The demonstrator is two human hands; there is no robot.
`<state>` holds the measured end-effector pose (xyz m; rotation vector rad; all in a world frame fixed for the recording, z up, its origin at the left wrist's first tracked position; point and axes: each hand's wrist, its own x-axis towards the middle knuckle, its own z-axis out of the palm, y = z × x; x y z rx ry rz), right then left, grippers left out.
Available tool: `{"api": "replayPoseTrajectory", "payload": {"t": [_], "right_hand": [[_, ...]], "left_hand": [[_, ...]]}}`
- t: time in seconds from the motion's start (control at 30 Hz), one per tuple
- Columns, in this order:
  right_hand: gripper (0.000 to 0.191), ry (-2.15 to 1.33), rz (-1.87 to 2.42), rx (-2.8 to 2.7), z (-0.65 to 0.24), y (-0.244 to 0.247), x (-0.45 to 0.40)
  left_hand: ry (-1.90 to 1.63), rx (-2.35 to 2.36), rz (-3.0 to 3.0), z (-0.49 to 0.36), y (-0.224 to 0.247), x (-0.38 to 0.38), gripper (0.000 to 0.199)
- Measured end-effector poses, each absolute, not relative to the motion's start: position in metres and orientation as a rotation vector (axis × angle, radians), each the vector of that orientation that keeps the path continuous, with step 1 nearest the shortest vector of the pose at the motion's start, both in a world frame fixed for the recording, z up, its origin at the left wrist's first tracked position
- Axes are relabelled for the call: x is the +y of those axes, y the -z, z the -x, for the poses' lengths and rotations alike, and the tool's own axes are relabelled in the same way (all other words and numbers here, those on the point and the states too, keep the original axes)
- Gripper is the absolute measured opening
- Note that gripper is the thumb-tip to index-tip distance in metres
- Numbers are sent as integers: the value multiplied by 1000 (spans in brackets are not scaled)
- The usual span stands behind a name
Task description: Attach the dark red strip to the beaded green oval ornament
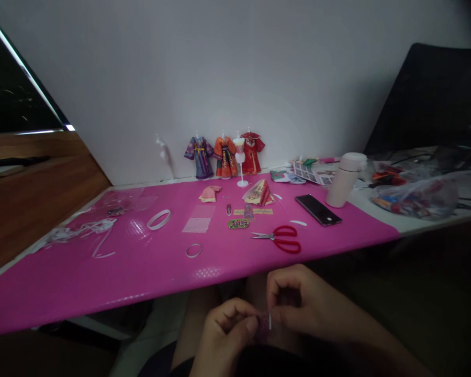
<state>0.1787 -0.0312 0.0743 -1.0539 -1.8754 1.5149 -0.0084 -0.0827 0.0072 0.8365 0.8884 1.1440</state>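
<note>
Below the table's front edge, over the lap, both hands are close together. My left hand (228, 331) pinches a small purple piece of fabric (262, 327) between thumb and forefinger. My right hand (300, 298) is pinched at the fabric's right side, on a thin white strip (270, 321); whether the strip is joined to the fabric cannot be made out. On the pink table cover (149, 283) above the hands lie red-handled scissors (280, 239), blades pointing left. A green oval tin (238, 224) with small beads and a small dark clip (228, 209) lie beyond them.
Miniature robes (199, 157) and a white doll stand (241, 162) line the wall. A phone (317, 209), a pale bottle (343, 180) and plastic bags (419, 196) are at right. White tape rolls (159, 219) and tangled white ribbon (78, 230) lie at left.
</note>
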Motion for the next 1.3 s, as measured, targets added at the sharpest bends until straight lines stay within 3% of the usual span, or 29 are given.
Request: {"api": "replayPoseTrajectory", "payload": {"t": [0.37,0.97,1.3], "right_hand": [[3,-1493,1064,-1878,-180,-70,-31],[3,-1529,1051,-1873,-178,-74,-31],[3,-1527,1054,-1887,-180,-71,-32]], "left_hand": [[-1158,911,-879,12,1,-85,34],[-1162,1013,-1039,11,-14,-84,10],[-1154,1042,-1025,9,-13,-83,16]]}}
